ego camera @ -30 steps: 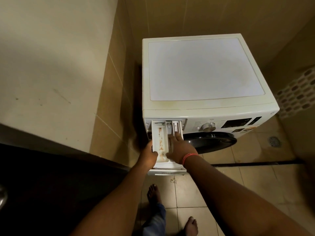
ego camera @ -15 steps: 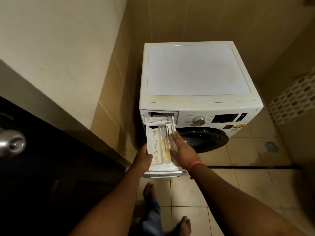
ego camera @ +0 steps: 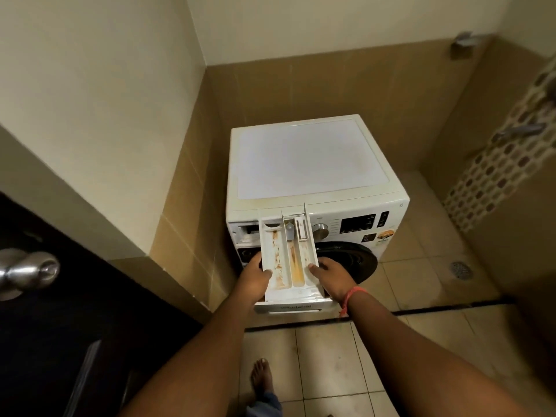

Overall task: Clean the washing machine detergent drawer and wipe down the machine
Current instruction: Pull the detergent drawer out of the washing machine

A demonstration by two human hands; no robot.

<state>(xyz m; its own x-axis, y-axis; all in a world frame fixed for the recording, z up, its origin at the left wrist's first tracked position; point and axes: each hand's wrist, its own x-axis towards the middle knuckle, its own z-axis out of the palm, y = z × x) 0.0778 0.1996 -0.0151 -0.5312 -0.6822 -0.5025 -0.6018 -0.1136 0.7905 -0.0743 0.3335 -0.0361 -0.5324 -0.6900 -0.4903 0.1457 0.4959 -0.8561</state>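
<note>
A white front-loading washing machine (ego camera: 310, 158) stands in a tiled corner. Its white detergent drawer (ego camera: 285, 260), streaked with orange-brown residue in its compartments, is out of the machine and held in front of it. My left hand (ego camera: 255, 276) grips the drawer's left side with the thumb over the rim. On the drawer's right side my right hand (ego camera: 331, 273) holds it, thumb on the rim; a red thread band circles that wrist. The empty drawer slot (ego camera: 246, 233) shows at the machine's upper left front.
A dark door with a metal knob (ego camera: 28, 270) stands at the left. Tiled walls close in on the machine's left and back. A floor drain (ego camera: 460, 269) lies to the right. My bare feet (ego camera: 261, 377) are on the tiled floor below.
The drawer has come fully out of its slot, which now shows empty. My right hand moved from the drawer's top to its right side. I have stepped back from the machine.
</note>
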